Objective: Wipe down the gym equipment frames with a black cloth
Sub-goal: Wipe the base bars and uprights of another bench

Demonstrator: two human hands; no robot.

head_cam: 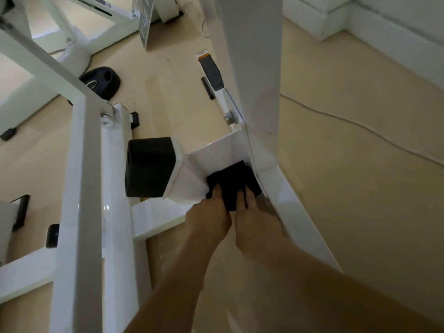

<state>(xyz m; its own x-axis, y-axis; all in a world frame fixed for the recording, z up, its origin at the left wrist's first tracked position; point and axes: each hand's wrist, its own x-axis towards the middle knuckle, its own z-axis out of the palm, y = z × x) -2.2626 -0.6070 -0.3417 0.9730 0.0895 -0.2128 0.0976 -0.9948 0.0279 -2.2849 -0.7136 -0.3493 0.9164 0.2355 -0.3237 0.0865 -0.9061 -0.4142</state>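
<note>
Pale beige floor all round, dull and matte, with a thin white cable snaking across it on the right. White skirting board up in the far right corner. Dim room, soft light, nothing sharp.

Loads of white frame crossing the left half: square tubes, a base rail flat on the floor, small black rubber feet sticking out from under it. Big white upright post running up through the middle, bolted near the bottom with a chunky bolt. Chunky black block capping a tube end just left of the bracket. Black weight plate lying on the floor further back.

Black cloth bunched right in the corner where the bracket meets the post, pressed against the white metal. Left hand and right hand side by side on it, both holding the cloth with fingers curled into the folds, one fold hanging down between them.

Fingertips buried in the fabric, so no telling exactly how they sit. Post top cut off by the upper edge, frame tubes cut off left and bottom. Black strip with an orange tag behind the post, print too small to read. Far machines at top left just partial white shapes.
</note>
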